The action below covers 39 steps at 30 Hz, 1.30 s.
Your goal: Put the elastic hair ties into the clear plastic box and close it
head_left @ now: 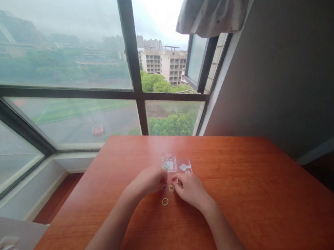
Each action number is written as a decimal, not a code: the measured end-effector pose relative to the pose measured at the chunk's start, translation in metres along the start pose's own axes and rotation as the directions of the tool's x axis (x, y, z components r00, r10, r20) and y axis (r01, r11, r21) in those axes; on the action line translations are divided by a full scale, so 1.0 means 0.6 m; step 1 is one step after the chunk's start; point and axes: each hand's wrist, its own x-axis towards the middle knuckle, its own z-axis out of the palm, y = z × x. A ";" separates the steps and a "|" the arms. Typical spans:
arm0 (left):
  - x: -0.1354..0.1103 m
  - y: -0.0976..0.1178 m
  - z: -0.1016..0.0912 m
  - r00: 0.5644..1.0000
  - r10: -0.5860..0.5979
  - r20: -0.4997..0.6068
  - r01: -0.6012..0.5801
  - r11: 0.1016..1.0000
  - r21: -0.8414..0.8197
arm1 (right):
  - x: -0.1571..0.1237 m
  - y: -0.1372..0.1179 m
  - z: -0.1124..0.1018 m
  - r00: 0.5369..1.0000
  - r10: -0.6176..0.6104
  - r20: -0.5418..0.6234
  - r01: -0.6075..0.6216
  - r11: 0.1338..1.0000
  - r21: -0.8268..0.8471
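My left hand (pixel 152 179) is closed on the table, its fingertips curled down and mostly hidden. A small pale ring (pixel 164 187) shows at these fingertips; I cannot tell whether they hold it. My right hand (pixel 190 187) has thumb and fingers pinched together, and a bit of a yellowish ring (pixel 177 180) shows between them. Two yellowish rings (pixel 171 189) overlap between the hands. Closer to me lies a single yellowish ring (pixel 165 202). Just beyond the hands sits a clear plastic box (pixel 172 166) with several small rings in it. Beside it lies a clear lid (pixel 185 165) with a white pattern.
The reddish-brown wooden table (pixel 251 193) extends around both arms. At its far edge stands a dark-framed window (pixel 140 96), with one pane swung outward. A curtain (pixel 213 13) hangs at the top, and a grey wall (pixel 274 79) rises on the right.
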 end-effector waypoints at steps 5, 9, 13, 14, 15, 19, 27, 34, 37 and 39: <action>0.000 0.000 0.012 0.996 0.043 -0.082 -0.041 0.999 0.022 | 0.002 0.001 0.000 0.999 0.003 -0.036 -0.002 1.000 0.005; 0.000 0.003 0.000 0.990 0.046 -0.136 -0.051 0.998 -0.031 | 0.004 0.002 0.000 0.997 0.026 -0.067 -0.025 1.000 0.016; 0.004 0.007 -0.012 0.962 0.080 -0.261 -0.111 0.988 -0.106 | 0.007 0.003 -0.001 0.991 0.030 -0.129 -0.018 0.995 0.098; 0.005 0.008 -0.013 0.953 0.081 -0.293 -0.120 0.986 -0.119 | 0.008 0.004 -0.001 0.988 0.031 -0.150 -0.012 0.991 0.131; 0.006 0.009 -0.013 0.944 0.078 -0.321 -0.124 0.984 -0.126 | 0.009 0.004 0.000 0.984 0.035 -0.174 -0.006 0.986 0.164; 0.011 0.014 -0.011 0.921 0.076 -0.382 -0.134 0.982 -0.129 | 0.015 0.006 0.002 0.966 0.079 -0.245 -0.010 0.962 0.271; 0.017 0.022 -0.005 0.911 0.100 -0.399 -0.165 0.977 -0.134 | 0.022 0.005 0.010 0.953 0.114 -0.279 0.005 0.920 0.391; 0.021 0.018 -0.001 0.895 0.092 -0.436 -0.198 0.958 -0.205 | 0.024 0.008 0.013 0.935 0.155 -0.319 -0.016 0.918 0.397; 0.021 0.014 0.000 0.902 0.090 -0.422 -0.217 0.940 -0.265 | 0.024 0.007 0.013 0.929 0.136 -0.344 0.008 0.922 0.387; 0.022 0.013 0.002 0.909 0.097 -0.405 -0.228 0.930 -0.290 | 0.024 0.007 0.014 0.929 0.124 -0.350 0.019 0.925 0.379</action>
